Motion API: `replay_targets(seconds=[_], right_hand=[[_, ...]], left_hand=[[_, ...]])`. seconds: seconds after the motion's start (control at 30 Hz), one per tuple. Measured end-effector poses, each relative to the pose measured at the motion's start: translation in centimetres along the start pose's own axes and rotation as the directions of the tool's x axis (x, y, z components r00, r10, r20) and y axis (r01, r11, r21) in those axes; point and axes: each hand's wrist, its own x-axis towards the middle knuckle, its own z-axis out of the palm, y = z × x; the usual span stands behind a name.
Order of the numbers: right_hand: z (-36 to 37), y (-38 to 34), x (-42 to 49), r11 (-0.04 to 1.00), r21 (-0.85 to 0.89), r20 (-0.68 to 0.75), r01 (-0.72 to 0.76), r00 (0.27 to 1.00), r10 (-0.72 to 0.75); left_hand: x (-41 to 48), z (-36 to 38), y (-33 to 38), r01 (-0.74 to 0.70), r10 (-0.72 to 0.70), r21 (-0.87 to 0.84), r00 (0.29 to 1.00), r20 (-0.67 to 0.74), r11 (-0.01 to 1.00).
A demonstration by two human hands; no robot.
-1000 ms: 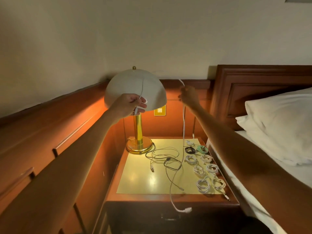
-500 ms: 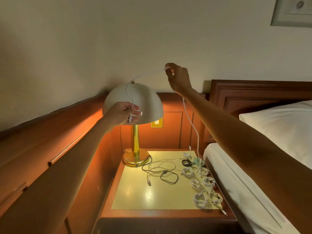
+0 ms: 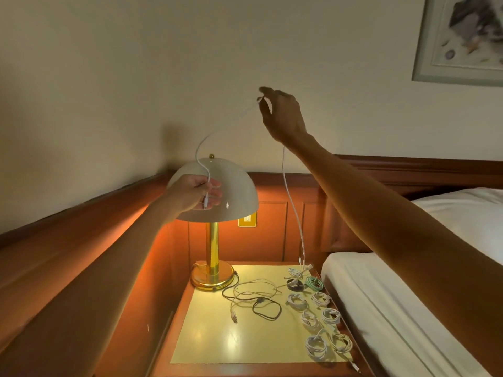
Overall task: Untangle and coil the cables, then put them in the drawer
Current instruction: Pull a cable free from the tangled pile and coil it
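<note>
A long white cable (image 3: 291,202) is stretched in the air between both hands. My left hand (image 3: 194,193) grips one plug end in front of the lamp shade. Raised high against the wall, my right hand (image 3: 281,115) pinches the cable further along; its free end hangs down to the nightstand's back right. On the nightstand top (image 3: 206,341) lie a loose tangle of a white and a black cable (image 3: 254,302) and, along the right side, several coiled cables (image 3: 317,317), mostly white, one black, one green. The drawer is out of view.
A brass lamp (image 3: 213,257) with a white dome shade stands at the nightstand's back left. A bed with white sheets (image 3: 402,319) borders the right side. Wooden panelling (image 3: 272,232) and a yellow wall switch (image 3: 247,219) are behind. A framed picture (image 3: 462,39) hangs top right.
My right hand rose from lamp height to high against the wall, drawing the white cable up off the nightstand front. My left hand kept its grip near the shade. The view tilted upward.
</note>
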Motion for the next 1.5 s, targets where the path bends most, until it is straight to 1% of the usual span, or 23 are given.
replay_targets(seconds=[0.1,0.13,0.23,0.27,0.3,0.33,0.4,0.43,0.47,0.53,0.6,0.63,0.7,0.73,0.77,0.8,0.87,0.97,1.13,1.2,1.3,1.4,1.5], right_hand=[[-1.1,0.4,0.9,0.999,-0.046,0.250,-0.026,0.968,0.036],[-1.3,0.4,0.6,0.997,-0.066,0.267,-0.037,0.962,0.053],[-1.9,-0.2,-1.2,0.985,-0.107,0.182,-0.136,0.971,0.153],[-2.2,-0.7,-2.0,0.975,-0.131,0.225,-0.181,0.952,0.207],[-2.6,-1.2,-2.7,0.962,-0.143,0.325,-0.234,0.907,0.269],[-3.1,-1.9,-3.6,0.946,-0.125,0.468,-0.298,0.823,0.321],[-4.2,-3.1,-5.8,0.904,-0.100,0.730,-0.415,0.587,0.350],[-4.6,-3.5,-6.9,0.890,-0.094,0.804,-0.446,0.494,0.332],[-4.9,-3.6,-8.0,0.878,-0.081,0.843,-0.472,0.437,0.313],[-4.5,-3.4,-9.7,0.852,-0.057,0.872,-0.520,0.391,0.296],[-3.7,-3.2,-11.1,0.863,-0.091,0.844,-0.497,0.421,0.331],[-3.2,-3.0,-11.8,0.889,-0.120,0.793,-0.442,0.496,0.354],[-2.3,-3.2,-12.9,0.944,-0.108,0.618,-0.311,0.723,0.309],[-2.1,-3.7,-13.2,0.972,-0.065,0.530,-0.225,0.818,0.225],[-1.7,-4.2,-13.4,0.994,-0.027,0.475,-0.109,0.873,0.109],[-1.3,-4.6,-13.5,1.000,-0.010,0.464,0.021,0.886,-0.014],[-0.1,-4.9,-13.9,0.983,0.066,0.533,0.174,0.826,-0.182],[1.0,-4.9,-15.1,0.948,0.306,0.664,0.084,0.695,-0.275],[1.2,-5.1,-16.3,0.794,0.520,0.700,-0.315,0.690,-0.185],[1.5,-5.4,-16.3,0.802,0.517,0.634,-0.299,0.764,-0.124],[2.5,-5.5,-16.8,0.811,0.519,0.520,-0.268,0.853,-0.051],[3.3,-5.1,-17.9,0.817,0.482,0.540,-0.317,0.841,0.008],[3.1,-5.3,-19.8,0.736,0.523,0.568,-0.430,0.819,0.075]], left_hand=[[-0.5,-0.3,0.3,0.004,-0.004,-0.006,1.000,-0.004,1.000],[-0.7,-0.3,0.3,0.007,-0.007,-0.013,1.000,0.005,1.000],[-2.2,-0.9,0.2,0.045,-0.041,-0.042,0.996,0.079,0.998],[-2.8,-1.3,0.2,0.060,-0.052,-0.054,0.989,0.139,0.997],[-3.3,-1.9,0.1,0.072,-0.058,-0.060,0.976,0.209,0.996],[-4.0,-2.5,0.1,0.083,-0.060,-0.072,0.960,0.275,0.994],[-4.7,-3.5,0.0,0.099,-0.051,-0.126,0.938,0.342,0.987],[-4.9,-4.0,-0.1,0.104,-0.043,-0.158,0.936,0.349,0.982],[-5.1,-4.2,-0.1,0.108,-0.038,-0.185,0.937,0.347,0.977],[-5.5,-4.3,-0.3,0.112,-0.038,-0.208,0.943,0.332,0.972],[-5.8,-4.1,-0.5,0.126,-0.059,-0.203,0.950,0.307,0.971],[-6.0,-3.7,-0.6,0.136,-0.073,-0.191,0.950,0.302,0.972],[-6.2,-3.0,-0.8,0.151,-0.099,-0.149,0.946,0.308,0.977],[-6.3,-2.4,-0.9,0.160,-0.114,-0.133,0.947,0.302,0.978],[-6.4,-1.9,-1.0,0.171,-0.126,-0.132,0.948,0.292,0.976],[-6.5,-1.5,-1.1,0.179,-0.136,-0.136,0.951,0.278,0.974],[-6.5,-0.9,-1.5,0.188,-0.144,-0.127,0.945,0.295,0.974],[-6.9,-0.6,-2.3,0.183,-0.137,-0.099,0.924,0.358,0.978],[-6.7,-0.3,-4.0,0.181,-0.131,-0.107,0.922,0.364,0.978],[-6.6,0.0,-4.6,0.164,-0.119,-0.087,0.917,0.380,0.983],[-7.3,1.2,-4.2,0.185,-0.079,-0.183,0.878,0.471,0.966],[-7.7,1.8,-3.9,0.195,-0.037,-0.247,0.848,0.528,0.949],[-7.1,2.3,-4.0,0.172,0.042,-0.414,0.887,0.459,0.894]])
